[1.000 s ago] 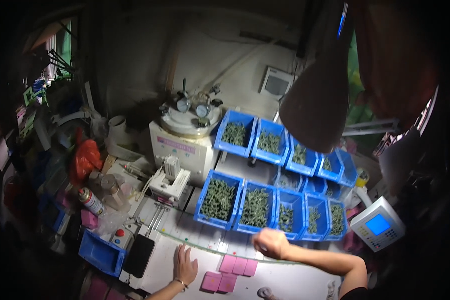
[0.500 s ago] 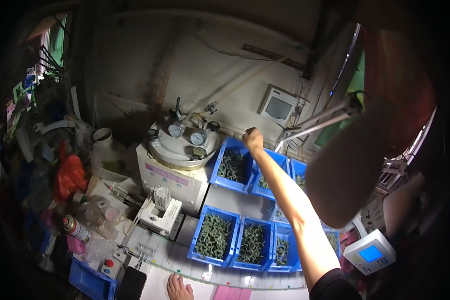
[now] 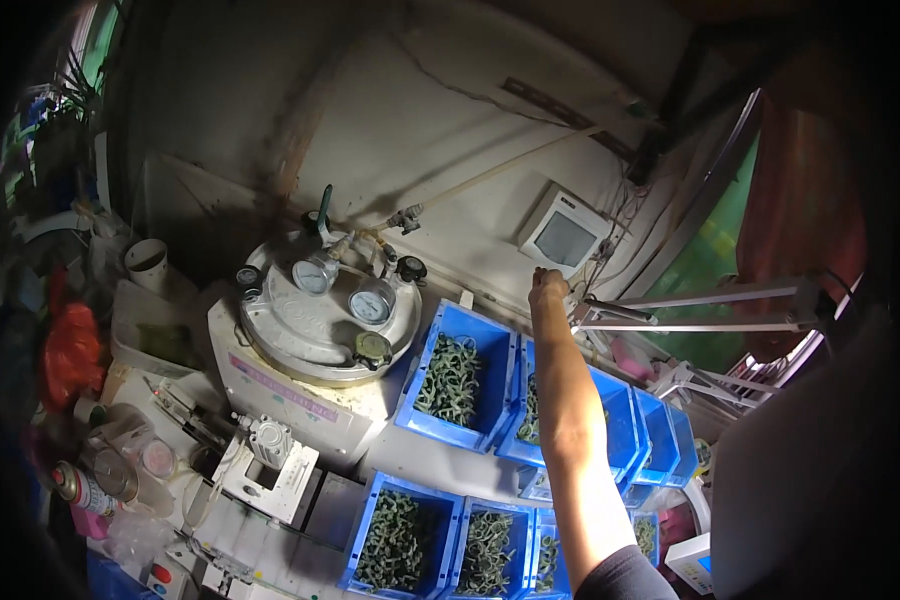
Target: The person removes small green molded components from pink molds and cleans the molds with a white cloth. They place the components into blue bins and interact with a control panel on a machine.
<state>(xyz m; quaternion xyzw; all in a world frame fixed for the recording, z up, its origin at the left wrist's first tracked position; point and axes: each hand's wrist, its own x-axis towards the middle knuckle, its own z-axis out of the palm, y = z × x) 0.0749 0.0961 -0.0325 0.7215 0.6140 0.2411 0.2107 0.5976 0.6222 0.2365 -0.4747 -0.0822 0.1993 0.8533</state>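
My right arm reaches far forward over the blue bins, its dark sleeve at the lower edge. At its end my right hand (image 3: 548, 290) is up by the wall, just below the grey screen unit (image 3: 562, 238). Its fingers look curled closed; whatever they hold, if anything, is hidden. Under and beside the arm is the back row of bins, where the left back bin (image 3: 457, 375) holds small grey-green curled pieces. More of these pieces lie in the front left bin (image 3: 395, 540) and the bin beside it (image 3: 486, 550). My left hand is out of view.
Left of the bins stands a round metal pressure vessel (image 3: 330, 310) with gauges. In front of it is a small white fixture (image 3: 265, 465). A jointed lamp arm (image 3: 700, 310) spans the right. A spray can (image 3: 85, 490) and a red bag (image 3: 73, 350) are at left.
The view has shifted, bringing the vessel and back bins nearer. My right hand has gone right, from the left back bin's rim toward the wall screen. My left hand has left the view.
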